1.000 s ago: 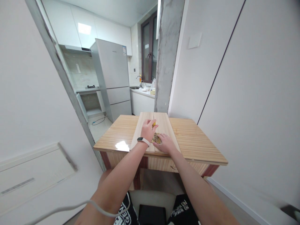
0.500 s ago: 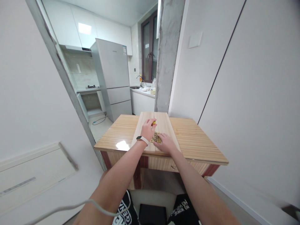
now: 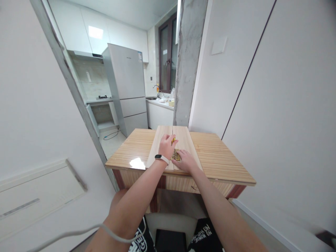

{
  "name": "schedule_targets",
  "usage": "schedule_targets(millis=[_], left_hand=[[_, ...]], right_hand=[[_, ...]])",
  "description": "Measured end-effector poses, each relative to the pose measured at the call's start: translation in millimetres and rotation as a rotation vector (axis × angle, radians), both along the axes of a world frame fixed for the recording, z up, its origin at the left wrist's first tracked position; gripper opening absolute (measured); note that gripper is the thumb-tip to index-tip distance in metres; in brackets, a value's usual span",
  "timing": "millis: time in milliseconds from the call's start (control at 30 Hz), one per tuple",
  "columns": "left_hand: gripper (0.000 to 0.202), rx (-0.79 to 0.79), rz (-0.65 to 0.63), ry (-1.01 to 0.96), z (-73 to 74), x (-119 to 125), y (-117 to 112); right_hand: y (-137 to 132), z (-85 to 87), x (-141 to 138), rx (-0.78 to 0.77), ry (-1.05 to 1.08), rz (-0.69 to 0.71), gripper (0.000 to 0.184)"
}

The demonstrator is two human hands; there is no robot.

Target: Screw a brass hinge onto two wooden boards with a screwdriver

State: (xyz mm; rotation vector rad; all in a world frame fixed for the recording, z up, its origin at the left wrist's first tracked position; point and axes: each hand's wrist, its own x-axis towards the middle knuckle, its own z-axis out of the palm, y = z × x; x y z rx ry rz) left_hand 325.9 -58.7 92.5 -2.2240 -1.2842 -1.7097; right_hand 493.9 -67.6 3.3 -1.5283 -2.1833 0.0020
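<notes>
Tool, yellow-handled, gripped in closed left hand above brass hinge. Right hand flat and open on hinge, near table front edge.

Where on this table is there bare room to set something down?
Bare tabletop lies right of the pale boards, to the edge, and left of them. Crowded: the boards' seam, where left hand, right hand and brass hinge meet.
</notes>
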Motion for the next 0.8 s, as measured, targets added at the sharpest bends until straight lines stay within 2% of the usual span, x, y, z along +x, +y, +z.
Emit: schedule_targets(millis=[333,633,800], left_hand=[[0.025,-0.051,-0.001,-0.049,2.4,-3,-1],[0.026,-0.115,-0.147,-0.143,0.8,-15,6],[0.025,-0.088,-0.086,-0.112,1.1,-17,5]], right_hand=[[0,2.4,-1,-0.021,-0.001,-0.007,0.073],[0,2.2,0,-0.062,0.003,-0.021,0.076],[0,2.6,1,-0.046,0.002,-0.009,0.075]])
